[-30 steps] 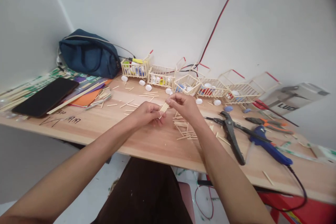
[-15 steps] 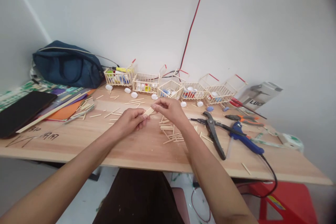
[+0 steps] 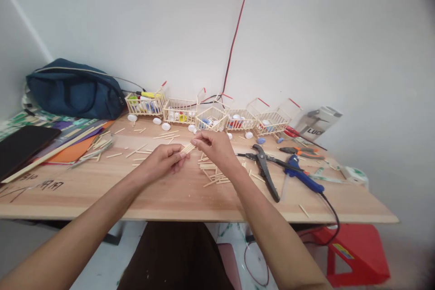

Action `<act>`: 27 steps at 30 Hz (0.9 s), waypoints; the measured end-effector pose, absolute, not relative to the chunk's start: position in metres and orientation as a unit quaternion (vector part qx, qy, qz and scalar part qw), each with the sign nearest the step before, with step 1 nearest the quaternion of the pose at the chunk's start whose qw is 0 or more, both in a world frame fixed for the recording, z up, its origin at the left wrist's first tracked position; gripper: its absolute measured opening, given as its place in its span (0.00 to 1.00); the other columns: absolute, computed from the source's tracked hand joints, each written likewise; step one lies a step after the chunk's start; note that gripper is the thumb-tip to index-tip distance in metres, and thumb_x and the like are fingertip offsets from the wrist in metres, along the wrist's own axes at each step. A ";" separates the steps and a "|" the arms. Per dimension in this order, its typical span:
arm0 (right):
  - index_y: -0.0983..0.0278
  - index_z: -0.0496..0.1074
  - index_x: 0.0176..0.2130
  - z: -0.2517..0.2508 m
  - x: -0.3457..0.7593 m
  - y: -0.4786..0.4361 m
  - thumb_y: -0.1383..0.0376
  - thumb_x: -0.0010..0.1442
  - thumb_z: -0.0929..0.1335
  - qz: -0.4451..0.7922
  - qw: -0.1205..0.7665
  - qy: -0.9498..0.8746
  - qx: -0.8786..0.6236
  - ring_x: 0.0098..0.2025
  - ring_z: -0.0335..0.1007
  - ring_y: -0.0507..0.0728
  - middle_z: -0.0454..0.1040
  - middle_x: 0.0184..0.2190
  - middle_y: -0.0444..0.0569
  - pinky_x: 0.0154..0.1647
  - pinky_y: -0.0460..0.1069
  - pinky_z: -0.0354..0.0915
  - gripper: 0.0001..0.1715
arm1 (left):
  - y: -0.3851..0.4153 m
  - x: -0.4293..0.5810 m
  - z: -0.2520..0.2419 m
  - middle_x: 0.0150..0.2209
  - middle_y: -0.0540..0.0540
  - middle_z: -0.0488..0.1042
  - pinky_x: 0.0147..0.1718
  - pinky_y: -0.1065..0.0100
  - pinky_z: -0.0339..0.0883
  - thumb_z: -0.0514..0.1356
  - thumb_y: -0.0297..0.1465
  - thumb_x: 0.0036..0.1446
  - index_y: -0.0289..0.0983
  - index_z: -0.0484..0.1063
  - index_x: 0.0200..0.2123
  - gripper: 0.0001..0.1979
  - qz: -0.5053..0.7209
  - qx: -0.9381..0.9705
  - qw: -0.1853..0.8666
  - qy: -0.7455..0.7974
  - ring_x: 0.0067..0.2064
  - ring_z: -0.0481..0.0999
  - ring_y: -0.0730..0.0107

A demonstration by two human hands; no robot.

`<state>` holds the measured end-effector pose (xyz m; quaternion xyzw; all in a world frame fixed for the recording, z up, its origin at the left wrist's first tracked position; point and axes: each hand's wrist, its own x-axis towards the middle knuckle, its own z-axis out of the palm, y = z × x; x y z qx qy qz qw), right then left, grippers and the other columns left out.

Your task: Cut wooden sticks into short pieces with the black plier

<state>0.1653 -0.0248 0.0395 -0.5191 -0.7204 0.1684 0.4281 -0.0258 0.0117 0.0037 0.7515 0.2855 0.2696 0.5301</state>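
Observation:
Between my two hands is a small bunch of short wooden sticks (image 3: 188, 148). My left hand (image 3: 167, 158) pinches its near left end between thumb and fingers. The fingertips of my right hand (image 3: 214, 148) are closed on the far right end. Beneath and beside my right hand lies a pile of loose wooden sticks (image 3: 212, 173) on the table, partly covered by that hand and forearm. More loose sticks (image 3: 136, 150) are scattered to the left of my left hand.
Several miniature stick-built shopping carts (image 3: 180, 111) line the wall. To the right lie a black-handled cutter (image 3: 267, 172), a blue glue gun (image 3: 304, 174) and orange-handled pliers (image 3: 302, 152). A blue bag (image 3: 74, 93), a black phone (image 3: 27, 147) and an orange sheet (image 3: 73, 148) occupy the left side.
The view has shifted, so the table and everything on it appear further left. Both hands keep their hold on the bunch of sticks, with little change in pose.

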 end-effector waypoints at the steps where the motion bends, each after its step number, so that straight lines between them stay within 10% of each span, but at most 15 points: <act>1: 0.63 0.74 0.29 0.039 0.167 -0.028 0.63 0.58 0.69 0.171 0.427 -0.717 -0.523 0.28 0.66 0.51 0.75 0.25 0.43 0.31 0.45 0.58 0.08 | 0.011 -0.026 0.005 0.20 0.53 0.65 0.23 0.74 0.55 0.54 0.42 0.62 0.35 0.66 0.27 0.18 0.263 0.760 0.521 0.286 0.22 0.62 0.77; 19: 0.65 0.75 0.30 0.064 0.342 -0.086 0.50 0.53 0.70 0.093 0.485 -0.519 -0.698 0.25 0.68 0.52 0.74 0.23 0.46 0.30 0.48 0.65 0.20 | 0.007 -0.024 0.006 0.21 0.53 0.65 0.22 0.75 0.53 0.55 0.45 0.60 0.34 0.73 0.30 0.20 0.201 0.824 0.440 0.294 0.22 0.61 0.78; 27: 0.64 0.71 0.22 0.022 0.446 -0.071 0.56 0.55 0.65 0.072 0.294 -0.478 -0.824 0.21 0.68 0.53 0.73 0.18 0.49 0.24 0.47 0.64 0.17 | 0.009 -0.020 0.002 0.20 0.52 0.66 0.24 0.74 0.56 0.53 0.44 0.61 0.35 0.68 0.23 0.21 0.176 0.849 0.405 0.290 0.23 0.64 0.77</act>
